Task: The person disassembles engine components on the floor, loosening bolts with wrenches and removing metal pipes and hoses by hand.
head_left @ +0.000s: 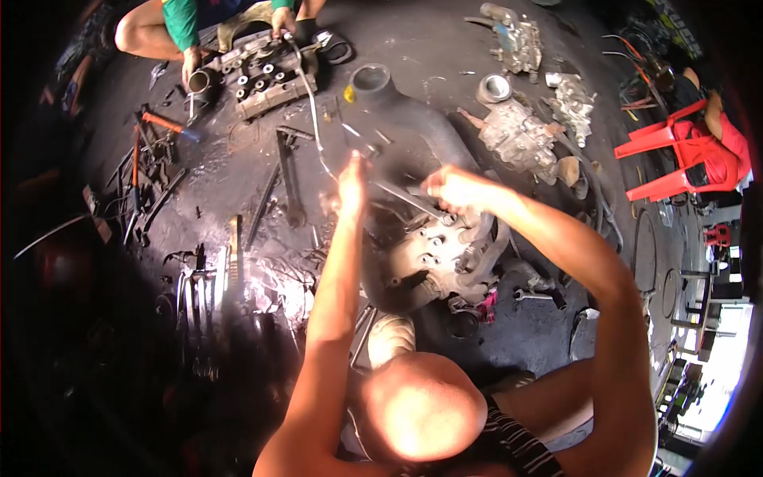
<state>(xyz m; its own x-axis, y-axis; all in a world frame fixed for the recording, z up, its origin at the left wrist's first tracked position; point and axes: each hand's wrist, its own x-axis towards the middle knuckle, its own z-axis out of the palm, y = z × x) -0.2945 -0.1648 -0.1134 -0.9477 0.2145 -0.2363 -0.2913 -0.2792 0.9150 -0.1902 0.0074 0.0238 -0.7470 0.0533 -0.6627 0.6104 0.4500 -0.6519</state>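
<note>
My left hand (352,188) is closed, thumb up, at the near end of a long-handled socket wrench (404,196). The wrench slants down to the right, its head over a pale metal engine casting (427,253) with several round holes. Above that head, my right hand (461,191) has its fingers curled; motion blur hides what they hold, if anything. A thin bent metal tube (311,107) runs from the other person's hand down to near my left hand. Around the casting curves a thick dark hose (433,131).
Opposite me, a person in green sleeves (181,28) crouches with both hands at an engine block (266,78). Loose tools, an orange-handled hammer (163,122) and wrenches (288,179) lie left. Metal housings (517,135) lie right, before a red chair (664,151) and another person (727,139).
</note>
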